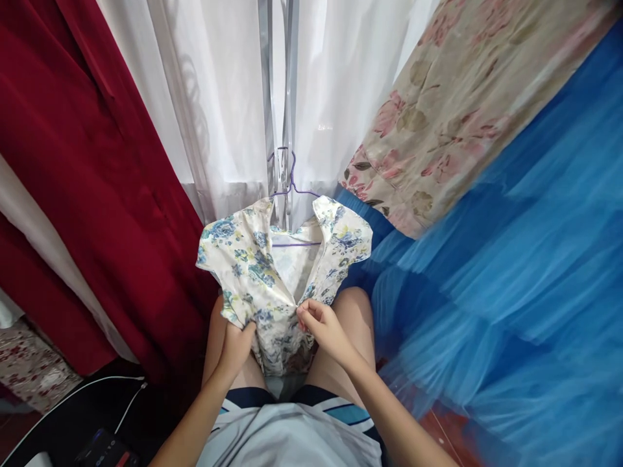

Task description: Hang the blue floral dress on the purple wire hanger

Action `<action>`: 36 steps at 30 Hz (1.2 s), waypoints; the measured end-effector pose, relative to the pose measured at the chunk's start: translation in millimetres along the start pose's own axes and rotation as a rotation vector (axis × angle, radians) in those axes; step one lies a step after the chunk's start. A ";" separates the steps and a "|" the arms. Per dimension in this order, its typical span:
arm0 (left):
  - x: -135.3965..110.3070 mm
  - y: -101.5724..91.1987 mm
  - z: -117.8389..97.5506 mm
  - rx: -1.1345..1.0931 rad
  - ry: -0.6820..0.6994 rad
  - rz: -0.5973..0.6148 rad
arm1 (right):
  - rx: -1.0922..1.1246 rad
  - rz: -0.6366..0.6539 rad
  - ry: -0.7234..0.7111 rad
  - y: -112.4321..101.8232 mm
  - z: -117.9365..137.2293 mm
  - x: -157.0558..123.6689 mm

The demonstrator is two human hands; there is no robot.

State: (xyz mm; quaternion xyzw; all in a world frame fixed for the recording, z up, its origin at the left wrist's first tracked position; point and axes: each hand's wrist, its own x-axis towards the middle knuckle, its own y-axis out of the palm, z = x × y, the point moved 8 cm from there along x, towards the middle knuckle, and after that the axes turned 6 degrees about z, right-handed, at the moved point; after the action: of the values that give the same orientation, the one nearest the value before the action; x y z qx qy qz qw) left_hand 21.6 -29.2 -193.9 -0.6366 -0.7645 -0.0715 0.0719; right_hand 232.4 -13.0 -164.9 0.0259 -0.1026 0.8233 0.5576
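Both hands pinching a floral garment (257,263) on a hanger, center frame.

White short-sleeved piece, blue flower print, yellow-green bits, deep V front. Sits mid-frame, neckline toward the top, lower end dropping between the wearer's bare thighs (353,324). Left hand (238,340), just below center-left: thumb on the front of the cloth, gripping the side edge; other fingers mostly hidden. Right hand (318,324), just right of center: thumb and fingertips closed on the front edge at the bottom of the V, narrow pinch. Anything small between those fingertips: can't tell.

Purple hanger (306,192) inside the garment; shoulders and hook show above the neckline, bar crosses the V opening. Silver-gray uprights (292,58) right behind, top center; whether the hook is on them, can't tell.

Around: white drapes (219,84) top center, dark red fabric (97,181) upper left, beige rose-print cloth (409,136) upper right, blue tulle (462,318) down the right side, partly blurred. Lower left: black surface (58,421) with a dark device (104,447) and white cable (126,408). Bottom center: light gray top (287,441), navy shorts (248,395).
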 end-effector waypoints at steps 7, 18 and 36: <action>-20.4 1.9 -34.8 0.392 0.390 -0.232 | 0.066 0.049 0.044 6.5 -2.2 -2.4; -4.9 104.7 -40.2 0.598 0.290 0.423 | 0.127 0.047 0.063 -11.1 31.4 11.7; 40.9 90.4 -115.2 0.634 0.358 0.484 | 0.196 -0.156 -0.221 -55.8 152.3 112.0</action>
State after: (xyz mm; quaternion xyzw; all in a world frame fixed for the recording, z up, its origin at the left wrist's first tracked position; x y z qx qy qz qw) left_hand 105.3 3.3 -71.1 -0.7214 -0.5527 0.0764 0.4101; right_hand 230.8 79.0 9.4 0.1787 -0.0802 0.7757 0.5999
